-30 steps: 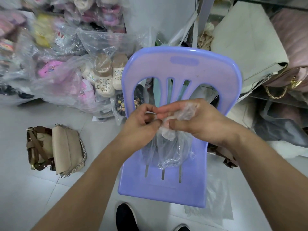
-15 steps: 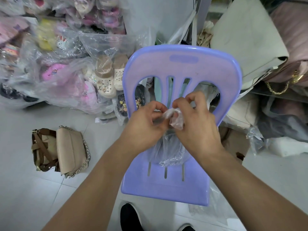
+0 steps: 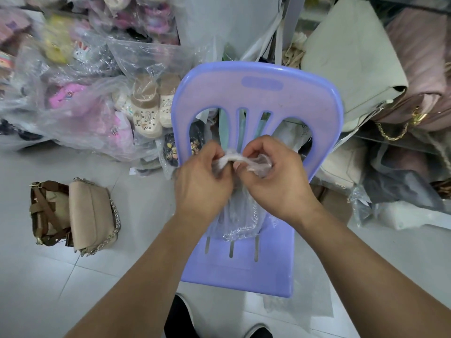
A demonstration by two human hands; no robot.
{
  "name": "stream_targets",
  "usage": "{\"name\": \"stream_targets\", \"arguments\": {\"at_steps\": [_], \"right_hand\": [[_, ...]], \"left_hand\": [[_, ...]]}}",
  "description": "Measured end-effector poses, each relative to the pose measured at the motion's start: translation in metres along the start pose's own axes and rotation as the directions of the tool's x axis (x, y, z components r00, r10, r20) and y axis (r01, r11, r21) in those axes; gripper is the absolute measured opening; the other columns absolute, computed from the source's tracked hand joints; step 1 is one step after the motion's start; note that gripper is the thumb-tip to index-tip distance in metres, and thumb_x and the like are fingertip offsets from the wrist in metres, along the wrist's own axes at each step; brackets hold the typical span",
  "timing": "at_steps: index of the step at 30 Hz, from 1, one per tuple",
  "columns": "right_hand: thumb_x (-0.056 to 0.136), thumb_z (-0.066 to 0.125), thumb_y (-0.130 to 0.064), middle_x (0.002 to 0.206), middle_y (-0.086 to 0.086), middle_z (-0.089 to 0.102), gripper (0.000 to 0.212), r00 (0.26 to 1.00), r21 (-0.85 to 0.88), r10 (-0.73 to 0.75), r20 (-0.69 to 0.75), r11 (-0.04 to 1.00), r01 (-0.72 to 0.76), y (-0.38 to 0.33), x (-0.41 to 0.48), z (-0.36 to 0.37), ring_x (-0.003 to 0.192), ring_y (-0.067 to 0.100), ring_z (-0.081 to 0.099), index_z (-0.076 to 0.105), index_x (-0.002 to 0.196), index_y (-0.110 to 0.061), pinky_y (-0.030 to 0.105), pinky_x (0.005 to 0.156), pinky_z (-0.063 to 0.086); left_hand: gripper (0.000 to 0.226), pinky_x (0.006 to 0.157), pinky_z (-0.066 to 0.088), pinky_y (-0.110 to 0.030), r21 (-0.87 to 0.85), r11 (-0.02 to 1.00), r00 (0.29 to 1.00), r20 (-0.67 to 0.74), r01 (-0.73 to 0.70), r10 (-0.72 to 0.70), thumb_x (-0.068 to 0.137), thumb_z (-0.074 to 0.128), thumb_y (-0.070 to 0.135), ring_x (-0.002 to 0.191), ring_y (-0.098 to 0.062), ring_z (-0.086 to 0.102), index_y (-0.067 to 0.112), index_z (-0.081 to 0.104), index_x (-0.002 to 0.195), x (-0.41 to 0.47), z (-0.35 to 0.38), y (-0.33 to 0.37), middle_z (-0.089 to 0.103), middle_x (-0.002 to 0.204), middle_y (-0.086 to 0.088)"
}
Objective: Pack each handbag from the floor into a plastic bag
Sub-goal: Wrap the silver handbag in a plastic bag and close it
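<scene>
Where left hand (image 3: 203,184) and right hand (image 3: 277,185) pinch it, the plastic bag (image 3: 240,217) (crinkly) bunches.

Single cam, head-worn, wide-angle, looks fwd and steeply down. Both forearms enter from the bottom corners and converge mid-frame. There the left hand (image 3: 202,184) and right hand (image 3: 278,184) pinch a plastic bag (image 3: 234,220), the nearest things to the lens. Purple chair (image 3: 256,93) sits dead centre, seat front twd the wearer, seat seen nearly from above. Wearer's shoe (image 3: 179,318) is at the bottom edge, i.e. almost straight below. Floor (image 3: 73,284) fills lower left w/ two handbags (image 3: 90,213). Top of frame reaches bagged stock (image 3: 97,106) beyond the chair, farther off.
</scene>
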State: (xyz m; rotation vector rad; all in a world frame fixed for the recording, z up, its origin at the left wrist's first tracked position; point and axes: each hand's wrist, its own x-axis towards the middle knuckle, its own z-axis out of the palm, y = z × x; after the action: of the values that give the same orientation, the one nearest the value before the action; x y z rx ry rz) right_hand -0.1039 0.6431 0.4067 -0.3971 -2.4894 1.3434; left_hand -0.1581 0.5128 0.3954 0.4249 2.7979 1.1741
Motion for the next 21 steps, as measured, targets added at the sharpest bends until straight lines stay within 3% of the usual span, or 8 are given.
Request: {"name": "stream_targets", "arguments": {"at_steps": [3,5,9,12,14,16,18,21], "right_hand": [[0.083,0.078,-0.012,0.086,-0.011,0.062,0.021,0.999,-0.037,-0.037,0.008,0.999,0.037,-0.001,-0.004,0.002,0.084,0.003,0.057,0.062,0.087,-0.025,0.008,0.069,0.040],[0.083,0.079,-0.011,0.085,-0.014,0.061,0.024,0.999,-0.004,-0.033,-0.032,0.999,0.033,0.001,-0.006,0.002,0.081,0.002,0.058,0.061,0.087,-0.027,0.008,0.068,0.041],[0.084,0.083,-0.018,0.085,-0.022,0.064,0.021,0.997,0.007,0.006,-0.081,1.000,-0.005,0.004,-0.008,-0.001,0.088,0.003,0.061,0.067,0.087,-0.029,0.006,0.074,0.042],[0.082,0.086,-0.021,0.080,-0.028,0.059,0.015,0.991,-0.065,-0.022,-0.129,0.998,0.014,0.005,-0.007,-0.002,0.087,-0.003,0.057,0.072,0.087,-0.024,0.002,0.074,0.040],[0.080,0.088,-0.023,0.080,-0.025,0.062,0.014,0.989,-0.055,-0.040,-0.141,0.998,0.032,0.004,-0.006,-0.003,0.084,-0.008,0.060,0.075,0.086,-0.020,0.001,0.071,0.040],[0.080,0.088,-0.028,0.079,-0.022,0.064,0.014,0.993,-0.038,-0.039,-0.113,0.999,0.035,0.003,-0.006,-0.005,0.084,-0.005,0.063,0.078,0.085,-0.019,0.003,0.072,0.041],[0.081,0.087,-0.028,0.077,-0.022,0.064,0.013,0.995,-0.046,-0.051,-0.091,0.998,0.047,0.002,-0.008,-0.006,0.082,0.001,0.064,0.078,0.082,-0.020,0.006,0.071,0.041],[0.075,0.087,-0.014,0.073,-0.010,0.061,0.015,0.963,-0.270,-0.256,-0.090,0.936,0.223,0.005,-0.013,-0.006,0.071,0.012,0.058,0.073,0.074,-0.019,0.022,0.074,0.042]], "left_hand": [[0.018,0.073,0.049,-0.044,0.002,0.996,0.995,-0.042,0.090,-0.089,0.081,0.054,0.023,0.075,-0.036,0.057,0.024,0.038,0.075,0.000,0.002,0.003,0.052,0.063,0.002],[0.009,0.071,0.050,-0.041,-0.036,0.994,0.995,-0.006,0.099,-0.100,0.078,0.051,0.026,0.076,-0.031,0.059,0.023,0.043,0.079,0.001,0.000,0.006,0.058,0.068,0.002],[0.011,0.054,0.039,-0.020,-0.218,0.957,0.955,0.265,0.193,-0.132,0.086,0.065,0.019,0.056,0.000,0.052,0.023,0.055,0.088,0.013,-0.014,0.007,0.060,0.068,0.012],[0.018,0.066,0.041,-0.020,-0.411,0.821,0.876,0.436,0.397,-0.206,0.075,0.077,0.025,0.064,-0.003,0.056,0.019,0.066,0.088,0.016,-0.028,0.009,0.065,0.070,0.012],[0.019,0.077,0.047,-0.027,-0.490,0.739,0.864,0.436,0.462,-0.250,0.078,0.078,0.033,0.074,-0.010,0.061,0.016,0.072,0.085,0.015,-0.031,0.011,0.069,0.077,0.002],[0.023,0.085,0.050,-0.034,-0.506,0.720,0.872,0.385,0.474,-0.302,0.085,0.075,0.039,0.080,-0.017,0.064,0.015,0.075,0.085,0.016,-0.026,0.013,0.075,0.088,-0.009],[0.022,0.091,0.051,-0.035,-0.519,0.666,0.844,0.318,0.536,-0.431,0.084,0.077,0.039,0.085,-0.020,0.069,0.018,0.075,0.080,0.018,-0.019,0.017,0.076,0.089,-0.005],[0.021,0.095,0.055,-0.041,-0.524,0.563,0.754,0.281,0.639,-0.593,0.081,0.079,0.036,0.091,-0.025,0.072,0.015,0.077,0.085,0.025,-0.009,0.022,0.077,0.091,-0.004]]}}
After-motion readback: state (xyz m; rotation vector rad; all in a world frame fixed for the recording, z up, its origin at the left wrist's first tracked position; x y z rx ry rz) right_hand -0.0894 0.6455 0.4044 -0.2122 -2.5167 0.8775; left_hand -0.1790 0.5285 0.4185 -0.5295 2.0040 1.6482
